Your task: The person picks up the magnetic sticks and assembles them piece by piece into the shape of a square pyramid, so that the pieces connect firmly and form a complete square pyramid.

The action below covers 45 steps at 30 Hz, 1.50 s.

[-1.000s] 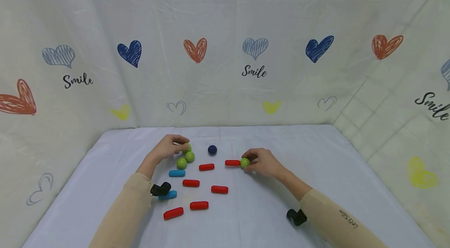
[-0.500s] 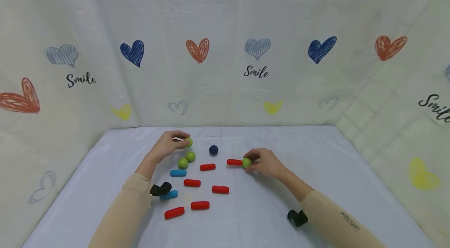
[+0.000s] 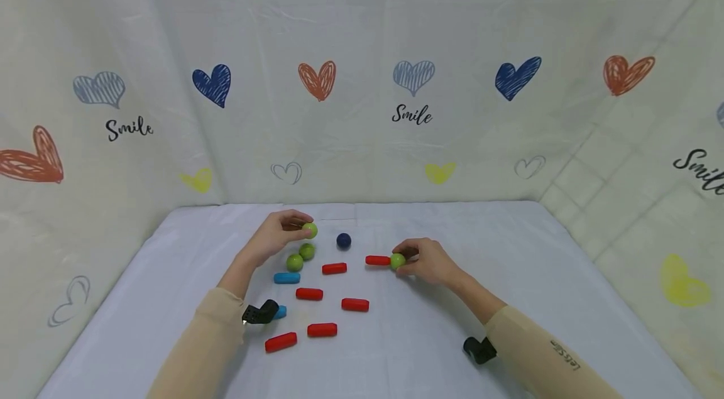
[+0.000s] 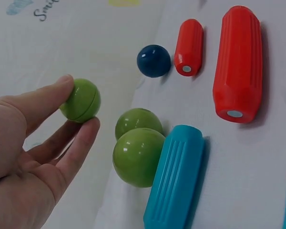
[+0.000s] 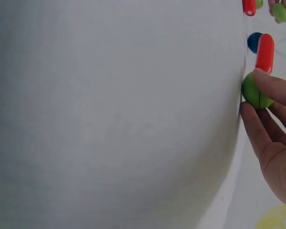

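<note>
My left hand [image 3: 277, 235] pinches a green ball [image 4: 82, 100] between thumb and fingertips, held above the cloth at the back left. Below it, two more green balls [image 3: 295, 262] lie side by side, close to a blue ribbed rod [image 4: 175, 179]. On the right, my right hand [image 3: 428, 261] pinches another green ball [image 5: 255, 91] with thumb and fingers. That ball sits right at the end of a red rod [image 3: 377, 260], in line with it. Between the two hands lies a dark blue ball [image 3: 343, 241].
Several red rods [image 3: 322, 330] are scattered over the white-covered table [image 3: 407, 349], nearer the front. A second blue rod [image 3: 280, 312] is partly hidden behind the left wrist camera [image 3: 261, 312]. A curtain [image 3: 362, 135] printed with hearts hangs behind the table.
My left hand has lifted a green ball off the group of balls and carried it up and slightly right. The right hand stays at its ball and red rod.
</note>
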Available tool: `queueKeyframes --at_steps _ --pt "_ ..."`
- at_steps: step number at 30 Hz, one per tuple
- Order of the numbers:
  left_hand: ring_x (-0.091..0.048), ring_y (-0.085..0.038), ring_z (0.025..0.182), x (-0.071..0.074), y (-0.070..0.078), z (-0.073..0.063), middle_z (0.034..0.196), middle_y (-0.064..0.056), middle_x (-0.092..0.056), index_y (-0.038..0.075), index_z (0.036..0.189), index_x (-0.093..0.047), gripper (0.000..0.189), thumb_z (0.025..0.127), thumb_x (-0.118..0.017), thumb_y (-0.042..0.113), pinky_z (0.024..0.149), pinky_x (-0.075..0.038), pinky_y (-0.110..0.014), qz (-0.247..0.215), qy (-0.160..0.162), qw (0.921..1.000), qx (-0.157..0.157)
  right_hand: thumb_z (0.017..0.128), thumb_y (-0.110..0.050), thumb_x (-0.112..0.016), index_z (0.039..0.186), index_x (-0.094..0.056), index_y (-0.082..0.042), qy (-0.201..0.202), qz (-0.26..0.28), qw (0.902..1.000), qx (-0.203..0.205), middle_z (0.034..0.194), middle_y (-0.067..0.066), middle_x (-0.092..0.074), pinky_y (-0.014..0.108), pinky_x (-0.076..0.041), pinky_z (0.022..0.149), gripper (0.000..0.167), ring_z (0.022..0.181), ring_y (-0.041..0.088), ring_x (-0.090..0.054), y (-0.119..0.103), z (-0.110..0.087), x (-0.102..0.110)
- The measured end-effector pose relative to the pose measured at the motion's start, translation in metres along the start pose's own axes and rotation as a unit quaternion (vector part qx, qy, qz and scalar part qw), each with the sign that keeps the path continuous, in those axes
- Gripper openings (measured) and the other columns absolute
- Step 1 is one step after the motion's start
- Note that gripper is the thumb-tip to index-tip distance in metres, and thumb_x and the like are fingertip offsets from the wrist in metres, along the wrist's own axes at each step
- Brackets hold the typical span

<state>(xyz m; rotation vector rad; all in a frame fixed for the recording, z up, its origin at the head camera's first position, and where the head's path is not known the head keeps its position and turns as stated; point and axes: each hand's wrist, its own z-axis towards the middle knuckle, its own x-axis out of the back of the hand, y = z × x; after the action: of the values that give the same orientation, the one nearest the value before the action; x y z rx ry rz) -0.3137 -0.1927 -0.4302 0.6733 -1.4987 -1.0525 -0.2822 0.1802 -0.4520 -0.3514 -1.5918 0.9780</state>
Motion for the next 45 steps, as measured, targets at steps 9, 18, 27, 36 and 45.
queueKeyframes --at_steps 9,18,27,36,45 --pt "-0.059 -0.028 0.118 -0.013 0.007 -0.004 0.124 -0.002 -0.067 0.009 0.131 -0.067 0.043 0.093 -0.079 0.027 0.098 -0.052 -0.045 0.011 -0.033 0.999 -0.028 0.083 -0.003 -0.084 0.116 -0.07 -0.007 0.006 -0.002 1.0 -0.003 0.106 0.0 -0.069 0.037 -0.057 0.086 0.036 0.104 0.023 -0.064 0.001 -0.002 0.001" --pt "-0.06 -0.025 0.116 -0.025 0.013 -0.003 0.12 0.001 -0.068 0.009 0.128 -0.069 0.044 0.091 -0.08 0.03 0.094 -0.053 -0.043 0.012 -0.058 0.9974 -0.041 0.084 -0.002 -0.084 0.113 -0.072 -0.009 0.008 -0.005 0.9999 -0.005 0.104 -0.001 -0.07 0.038 -0.057 0.088 0.032 0.104 0.023 -0.065 0.001 -0.002 0.002" --pt "-0.062 -0.024 0.112 -0.042 0.024 -0.006 0.116 0.003 -0.069 0.014 0.121 -0.073 0.032 0.092 -0.08 0.025 0.094 -0.054 -0.043 0.045 -0.08 0.9935 -0.067 0.084 -0.002 -0.084 0.113 -0.072 -0.009 0.002 -0.001 1.0 -0.009 0.104 0.0 -0.07 0.036 -0.057 0.085 0.032 0.103 0.023 -0.065 0.001 -0.002 0.004" --pt "-0.063 -0.024 0.11 -0.059 0.027 -0.008 0.113 0.002 -0.068 0.014 0.118 -0.073 0.028 0.092 -0.08 0.016 0.087 -0.057 -0.037 0.068 -0.09 0.9905 -0.079 0.084 -0.002 -0.083 0.113 -0.072 -0.009 0.002 -0.007 0.9998 -0.017 0.103 -0.001 -0.069 0.034 -0.057 0.085 0.032 0.102 0.021 -0.064 0.0 -0.001 0.004" --pt "-0.063 -0.023 0.107 -0.075 0.031 -0.007 0.11 0.003 -0.067 0.009 0.12 -0.072 0.032 0.091 -0.081 0.016 0.081 -0.057 -0.034 0.083 -0.105 0.9875 -0.083 0.085 -0.001 -0.082 0.114 -0.073 -0.009 0.006 -0.001 0.9998 -0.021 0.104 -0.001 -0.069 0.034 -0.057 0.085 0.032 0.102 0.022 -0.064 0.0 -0.002 0.003"
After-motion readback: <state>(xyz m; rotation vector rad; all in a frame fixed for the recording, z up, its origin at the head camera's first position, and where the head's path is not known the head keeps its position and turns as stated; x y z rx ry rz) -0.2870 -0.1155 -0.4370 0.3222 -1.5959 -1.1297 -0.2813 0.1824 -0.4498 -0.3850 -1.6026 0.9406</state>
